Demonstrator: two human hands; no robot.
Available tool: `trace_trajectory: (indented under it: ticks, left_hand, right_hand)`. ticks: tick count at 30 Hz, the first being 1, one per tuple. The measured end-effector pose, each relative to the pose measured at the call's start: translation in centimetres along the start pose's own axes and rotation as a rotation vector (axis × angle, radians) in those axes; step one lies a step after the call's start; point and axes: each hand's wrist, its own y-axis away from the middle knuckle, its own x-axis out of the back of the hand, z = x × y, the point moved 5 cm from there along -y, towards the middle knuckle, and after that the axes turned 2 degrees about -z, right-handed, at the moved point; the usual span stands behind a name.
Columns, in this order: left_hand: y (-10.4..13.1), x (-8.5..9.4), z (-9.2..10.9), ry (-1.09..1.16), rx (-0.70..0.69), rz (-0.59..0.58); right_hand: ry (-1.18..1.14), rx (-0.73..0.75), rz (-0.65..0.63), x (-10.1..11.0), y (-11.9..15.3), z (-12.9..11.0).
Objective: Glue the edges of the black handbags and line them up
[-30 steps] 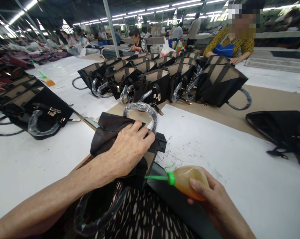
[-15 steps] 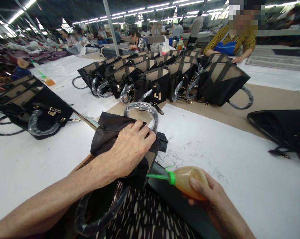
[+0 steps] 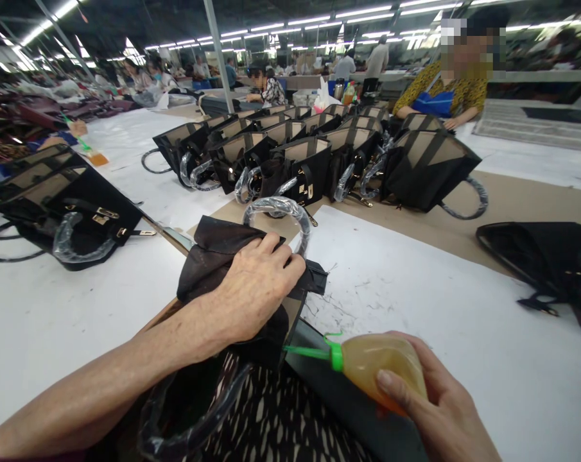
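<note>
- At the far left, a co-worker's hand (image 3: 78, 128) is near a second bottle (image 3: 96, 157) with orange liquid and a green tip; I cannot tell whether they touch.
- Nearer, a few left-side bags (image 3: 78, 212), black with gold-coloured fittings and plastic-wrapped handles, sit on the white surface (image 3: 44, 314).
- The black bag (image 3: 210, 253) being worked on is front and centre, tilted, at the edge of the surface. One upper handle (image 3: 293, 208) arches above it; a lower handle (image 3: 189, 443) hangs over dark patterned cloth (image 3: 280, 417).
- The left hand (image 3: 264, 279) lies across this bag, fingers bent close together and closed onto its dark fabric; the fingertips are hidden.
- Behind, rows of black bags (image 3: 302, 170) with beige insides crowd together.
- The green nozzle (image 3: 314, 352) points left, its tip at the bag's lower right edge; contact is unclear.
- It belongs to the squeeze bottle (image 3: 381, 372), held sideways with amber liquid inside.
- The right hand (image 3: 439, 398) wraps around the bottle, thumb on the near side, other fingers mostly hidden behind it.
- Beyond, a person in a yellow patterned top (image 3: 418, 83) leans over.
- At the far right, another dark bag (image 3: 545, 253) lies on its side.
</note>
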Motion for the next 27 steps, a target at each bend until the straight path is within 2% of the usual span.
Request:
trace_trajectory:
  ticks: [3, 10, 13, 17, 21, 24, 27]
  left_hand:
    - [-0.2, 0.3, -0.1, 0.007, -0.005, 0.002]
    - [-0.4, 0.4, -0.4, 0.023, -0.006, -0.021]
    - [-0.9, 0.6, -0.9, 0.036, -0.001, -0.030]
    - [-1.8, 1.1, -1.8, 0.055, 0.013, -0.052]
    - [-3.0, 1.2, -3.1, 0.079, 0.018, -0.052]
    - [-4.0, 1.1, -3.9, 0.091, -0.013, -0.021]
    - [-4.9, 0.9, -4.6, 0.097, -0.042, -0.025]
  right_hand:
    - [0.050, 0.061, 0.081, 0.3, -0.5, -0.6]
    - [0.325, 0.196, 0.013, 1.1, -3.6, 0.1]
    - [0.439, 0.348, 0.070, 1.0, -4.5, -0.2]
    - [0.611, 0.622, 0.161, 0.5, -5.0, -0.8]
    - [0.713, 0.862, 0.119, -0.7, -4.8, -1.3]
    - [0.771, 0.965, 0.073, -1.7, -4.5, -1.8]
    - [0.897, 1.080, 0.088, -2.4, -4.5, -1.9]
